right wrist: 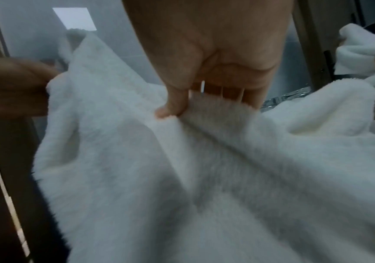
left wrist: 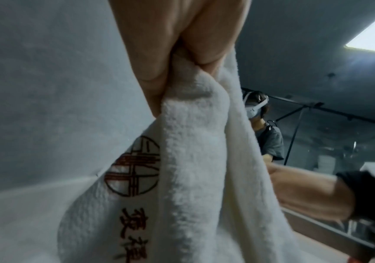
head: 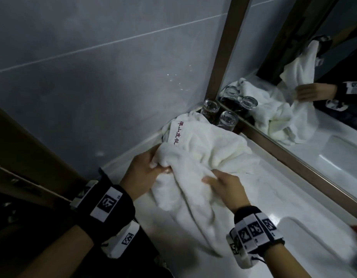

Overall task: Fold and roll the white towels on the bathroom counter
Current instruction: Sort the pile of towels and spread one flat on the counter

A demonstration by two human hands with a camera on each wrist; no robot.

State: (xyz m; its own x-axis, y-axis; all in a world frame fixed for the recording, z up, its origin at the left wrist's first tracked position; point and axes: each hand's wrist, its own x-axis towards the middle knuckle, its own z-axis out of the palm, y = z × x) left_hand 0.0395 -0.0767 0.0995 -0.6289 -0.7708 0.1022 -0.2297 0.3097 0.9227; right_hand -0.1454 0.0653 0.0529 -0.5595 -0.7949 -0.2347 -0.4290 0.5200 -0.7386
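The white towel [head: 195,169] with the red embroidered lettering [head: 176,133] lies rumpled on the white counter [head: 273,189], bunched up and partly lifted, with its far end heaped toward the corner by the wall. Nothing about it is folded yet, so I judge I am at the very start: I am taking hold of the cloth to shake it out and find its edges, and the flattening, folding and rolling are all left to do. Whether there is more than one towel in this heap I cannot tell. My left hand [head: 145,169] grips a thick gather of the terry near the lettering; the left wrist view shows my fingers [left wrist: 206,35] curled tight round that bunch, with the round red emblem [left wrist: 134,167] hanging just below. My right hand [head: 223,187] sits just beside it on the nearer folds, thumb [right wrist: 170,106] and fingers pinching a ridge of cloth between them, and the rest of the towel drapes down toward me from both holds. Further out, two upturned drinking glasses [head: 226,119] stand in the corner touching or just behind the heap, close enough that I reckon a careless tug could knock them. The framed mirror [head: 294,97] runs along the right, and the sink basin [head: 318,249] is to my near right.
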